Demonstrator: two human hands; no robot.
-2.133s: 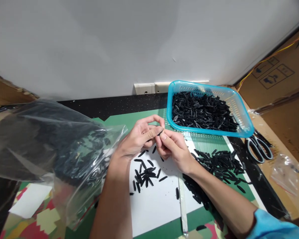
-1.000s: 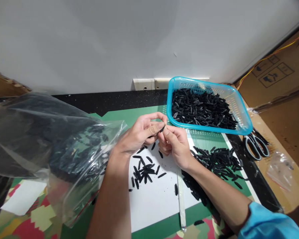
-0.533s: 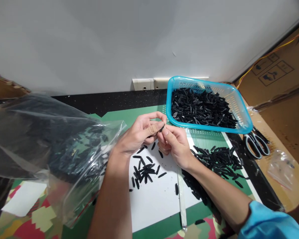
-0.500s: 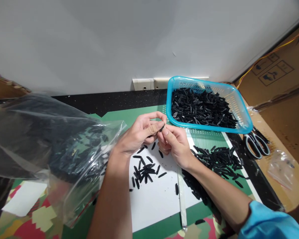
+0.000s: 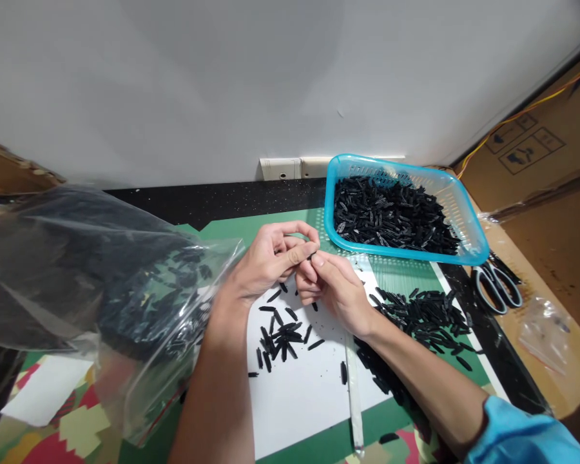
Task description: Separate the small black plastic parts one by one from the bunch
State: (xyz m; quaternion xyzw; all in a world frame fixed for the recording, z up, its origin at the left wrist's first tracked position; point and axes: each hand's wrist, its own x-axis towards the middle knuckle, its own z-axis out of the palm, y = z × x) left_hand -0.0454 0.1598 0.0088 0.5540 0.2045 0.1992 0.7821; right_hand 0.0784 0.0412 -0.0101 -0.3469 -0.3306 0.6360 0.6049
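Observation:
Above a white sheet of paper [image 5: 309, 399], my left hand [image 5: 281, 258] and my right hand [image 5: 336, 280] meet, fingertips touching. Pinched between them is a small black piece [image 5: 311, 256], mostly covered by the fingers; it resembles the slim dark pieces lying around. Both hands are closed on it. Below them, a loose pile of black elongated pieces [image 5: 283, 338] is scattered over the paper. A denser heap of such pieces [image 5: 428, 316] lies to the right, partly behind my right forearm.
A blue plastic basket [image 5: 406, 254] full of black pieces stands at the back right. A clear zip bag [image 5: 174, 361] with dark contents lies at left. Scissors [image 5: 497, 290] and a small plastic bag [image 5: 544, 335] rest at right. A pale strip [image 5: 354, 399] crosses the paper's right side.
My right hand has shifted slightly left and down, its fingers curled closer together. Less of the black piece shows between the fingertips. The view has tilted a little.

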